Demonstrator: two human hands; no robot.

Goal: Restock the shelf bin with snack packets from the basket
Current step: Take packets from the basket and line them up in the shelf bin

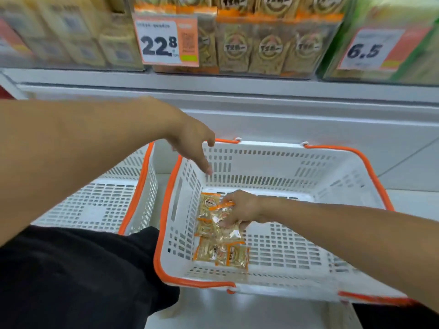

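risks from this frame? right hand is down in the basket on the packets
1. The right hand grips several loose snack packets at once; one could slip out on the lift towards the shelf bin.
2. Two more packets lie apart near the front wall of the basket and could be missed.
3. The left hand hangs open over the basket's rim, holding nothing, so the basket is unsteadied if the grab drags it.

basket (pixel 261 160): white, orange rim | snack packets (pixel 221 250): clear, orange-edged

"22.8" price tag (pixel 166 41), "6.5" price tag (pixel 377 49)
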